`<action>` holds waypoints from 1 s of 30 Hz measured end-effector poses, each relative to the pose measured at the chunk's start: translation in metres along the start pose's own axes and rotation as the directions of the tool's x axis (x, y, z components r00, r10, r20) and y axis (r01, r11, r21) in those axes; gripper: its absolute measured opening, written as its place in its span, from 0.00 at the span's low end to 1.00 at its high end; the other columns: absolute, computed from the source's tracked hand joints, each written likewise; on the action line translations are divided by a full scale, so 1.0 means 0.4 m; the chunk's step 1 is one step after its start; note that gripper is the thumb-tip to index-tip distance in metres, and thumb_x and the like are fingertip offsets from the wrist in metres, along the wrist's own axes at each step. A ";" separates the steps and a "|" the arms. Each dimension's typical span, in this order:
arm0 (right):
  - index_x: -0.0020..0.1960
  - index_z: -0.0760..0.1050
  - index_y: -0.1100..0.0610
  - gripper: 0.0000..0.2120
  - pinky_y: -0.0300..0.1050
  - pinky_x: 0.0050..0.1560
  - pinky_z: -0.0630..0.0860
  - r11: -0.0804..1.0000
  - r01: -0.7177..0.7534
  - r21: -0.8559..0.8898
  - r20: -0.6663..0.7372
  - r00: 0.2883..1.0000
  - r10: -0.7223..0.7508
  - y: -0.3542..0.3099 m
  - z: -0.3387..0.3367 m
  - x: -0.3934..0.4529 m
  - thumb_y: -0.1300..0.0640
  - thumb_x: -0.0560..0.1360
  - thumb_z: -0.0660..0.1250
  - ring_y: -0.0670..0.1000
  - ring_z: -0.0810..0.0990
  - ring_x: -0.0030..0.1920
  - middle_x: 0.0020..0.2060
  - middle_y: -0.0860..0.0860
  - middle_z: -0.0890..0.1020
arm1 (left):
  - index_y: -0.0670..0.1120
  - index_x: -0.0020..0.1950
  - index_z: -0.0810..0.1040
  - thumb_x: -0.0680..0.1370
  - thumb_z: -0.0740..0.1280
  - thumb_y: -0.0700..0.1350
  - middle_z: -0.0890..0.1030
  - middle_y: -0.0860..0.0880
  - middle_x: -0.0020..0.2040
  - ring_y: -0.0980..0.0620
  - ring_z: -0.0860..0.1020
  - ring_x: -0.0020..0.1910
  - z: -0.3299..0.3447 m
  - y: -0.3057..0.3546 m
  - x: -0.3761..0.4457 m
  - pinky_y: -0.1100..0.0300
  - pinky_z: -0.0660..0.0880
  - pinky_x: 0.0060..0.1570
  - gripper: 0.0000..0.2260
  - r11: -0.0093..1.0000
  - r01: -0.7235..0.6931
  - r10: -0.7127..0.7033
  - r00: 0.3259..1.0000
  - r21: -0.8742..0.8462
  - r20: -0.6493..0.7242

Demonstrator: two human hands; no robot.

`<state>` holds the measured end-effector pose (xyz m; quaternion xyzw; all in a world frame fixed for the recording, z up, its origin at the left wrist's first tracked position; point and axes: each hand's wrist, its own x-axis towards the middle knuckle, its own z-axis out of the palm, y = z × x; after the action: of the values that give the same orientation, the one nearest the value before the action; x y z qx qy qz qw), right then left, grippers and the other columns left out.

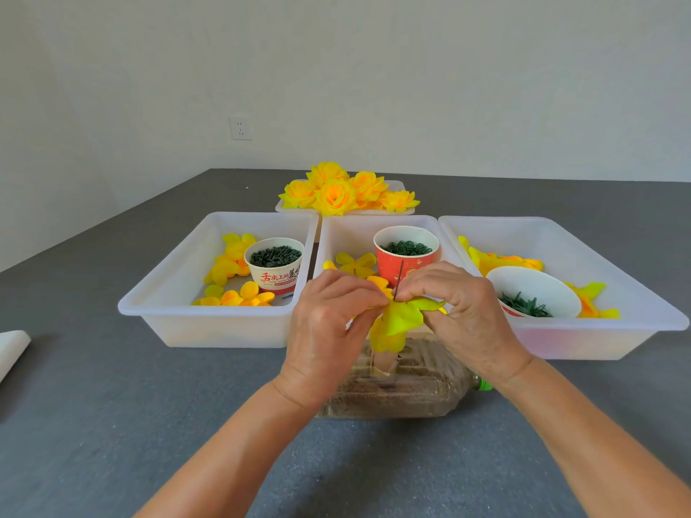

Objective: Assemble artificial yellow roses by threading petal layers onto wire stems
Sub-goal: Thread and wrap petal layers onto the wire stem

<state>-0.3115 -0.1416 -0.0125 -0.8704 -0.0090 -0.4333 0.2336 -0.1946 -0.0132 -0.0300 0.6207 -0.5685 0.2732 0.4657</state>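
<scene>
Bright, even daylight; soft shadows fall on the grey surface point(112, 405) beneath the forearms and left of the trays. Wide-angle bending at edges; slight overall softness

craft worktable – white bins point(220, 332) of petals | bare wall, socket point(240, 127)

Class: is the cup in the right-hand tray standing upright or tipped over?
Tipped: the white cup leans with its mouth toward the camera, showing green pieces inside.
</scene>
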 end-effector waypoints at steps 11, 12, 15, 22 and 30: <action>0.40 0.83 0.62 0.06 0.53 0.45 0.77 0.970 0.161 -0.180 -0.001 0.986 -0.164 0.013 -0.001 -0.006 0.63 0.70 0.67 0.57 0.81 0.42 0.39 0.53 0.84 | 0.41 0.45 0.84 0.69 0.72 0.36 0.83 0.48 0.43 0.45 0.79 0.43 -0.002 -0.001 0.006 0.52 0.75 0.45 0.06 0.997 -0.058 0.055 0.996 0.052 0.069; 0.40 0.83 0.62 0.08 0.53 0.45 0.77 0.967 0.171 -0.188 0.005 0.985 -0.173 0.013 -0.002 -0.006 0.62 0.71 0.65 0.57 0.81 0.42 0.39 0.53 0.84 | 0.41 0.44 0.84 0.69 0.72 0.36 0.84 0.48 0.43 0.45 0.79 0.43 -0.002 0.000 0.008 0.52 0.75 0.44 0.05 0.997 -0.061 0.057 0.996 0.052 0.072; 0.40 0.83 0.62 0.09 0.53 0.45 0.77 0.959 0.176 -0.223 0.002 0.984 -0.180 0.016 -0.003 -0.006 0.62 0.71 0.64 0.57 0.81 0.42 0.39 0.53 0.84 | 0.41 0.41 0.84 0.70 0.72 0.37 0.83 0.48 0.41 0.45 0.79 0.41 -0.004 0.002 0.013 0.53 0.73 0.44 0.02 0.995 -0.074 0.069 0.995 0.060 0.073; 0.38 0.81 0.59 0.06 0.54 0.42 0.75 0.922 0.238 -0.306 0.119 0.970 -0.211 0.025 0.003 -0.018 0.69 0.68 0.71 0.57 0.80 0.43 0.39 0.50 0.83 | 0.42 0.36 0.83 0.73 0.69 0.38 0.83 0.50 0.40 0.46 0.79 0.41 -0.006 0.003 0.007 0.57 0.69 0.46 0.06 0.972 -0.183 0.170 0.980 0.149 0.100; 0.40 0.83 0.59 0.05 0.52 0.43 0.76 0.907 0.252 -0.338 0.112 0.967 -0.227 0.020 -0.002 -0.026 0.67 0.67 0.70 0.57 0.81 0.44 0.41 0.50 0.84 | 0.42 0.42 0.84 0.74 0.65 0.40 0.83 0.49 0.43 0.46 0.78 0.43 -0.017 -0.012 -0.002 0.57 0.70 0.48 0.08 0.973 -0.177 0.163 0.982 0.148 0.101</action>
<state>-0.3167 -0.1473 -0.0232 -0.9048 -0.0468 -0.4228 0.0197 -0.1891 -0.0072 -0.0293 0.6159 -0.6162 0.3282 0.3649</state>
